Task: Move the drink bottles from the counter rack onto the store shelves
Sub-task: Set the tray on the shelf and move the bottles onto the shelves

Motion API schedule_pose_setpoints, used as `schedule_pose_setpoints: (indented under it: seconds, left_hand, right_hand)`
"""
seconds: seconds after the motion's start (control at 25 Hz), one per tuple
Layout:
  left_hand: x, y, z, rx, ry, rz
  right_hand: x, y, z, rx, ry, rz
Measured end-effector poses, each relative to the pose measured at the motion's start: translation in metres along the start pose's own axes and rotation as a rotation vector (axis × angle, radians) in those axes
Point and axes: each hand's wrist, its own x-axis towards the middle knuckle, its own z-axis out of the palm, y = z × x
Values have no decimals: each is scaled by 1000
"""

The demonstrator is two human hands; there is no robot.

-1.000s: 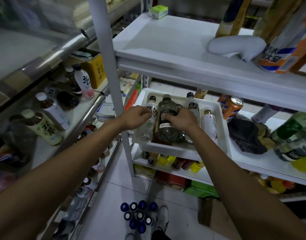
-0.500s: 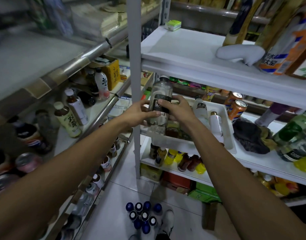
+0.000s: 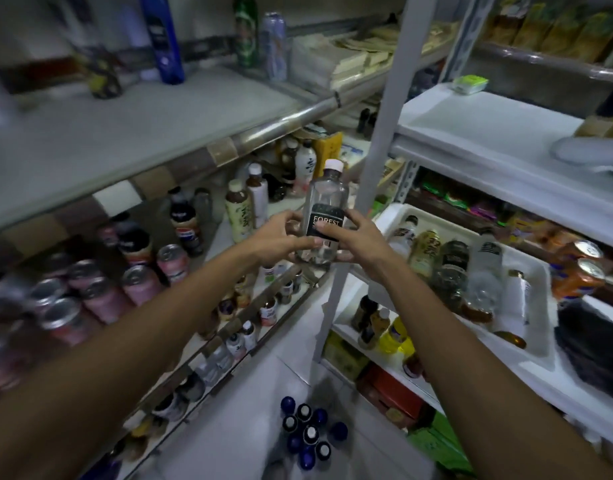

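Observation:
A clear bottle [image 3: 326, 199] with a white cap and a black label stands upright in mid-air in front of the grey rack post. My left hand [image 3: 281, 239] grips its lower left side and my right hand [image 3: 358, 237] grips its lower right side, thumb across the label. To the right, a white tray [image 3: 537, 271] on the white rack holds several more drink bottles lying down. The store shelves [image 3: 159, 126] are on the left, the middle level crowded with bottles and cans.
The grey rack post [image 3: 381, 133] stands just right of the held bottle. Pink cans [image 3: 138, 282] and cola bottles fill the left shelf. Orange cans [image 3: 579, 268] sit right of the tray. A cluster of blue-capped bottles [image 3: 307, 431] stands on the floor below.
Both hands lifted the clear bottle out of the tray and carried it up and left, past the rack post toward the store shelves. The view swung left.

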Motion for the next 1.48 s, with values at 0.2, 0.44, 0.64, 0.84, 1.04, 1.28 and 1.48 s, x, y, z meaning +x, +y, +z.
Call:
schedule_pose_setpoints:
  seconds: [0.2,0.44,0.64,0.84,1.04,1.28,1.48]
  left_hand:
    - [-59,12,-44,3,202,-1]
    - [-167,18,-86,93,585,127]
    - [-262,20,-129,123,822,63]
    - [-342,16,-159,160,996,19]
    - [-405,2,-197,217,1125,79]
    - [-462,-24,-264,325,1178,69]
    - [-497,-45,-321,320,1234,40]
  right_hand:
    - [3,-26,56,-22,-183,-96]
    - [-6,-60,160,-43,-481,-278]
    - [-42,-82,256,-39,-688,-384]
    - [-82,-106,339,-65,-862,-482]
    - [-116,-123,412,-133,-933,-582]
    - [-134,-132,507,-227,-929,-642]
    - [-144,-134,586,-262,-865,-641]
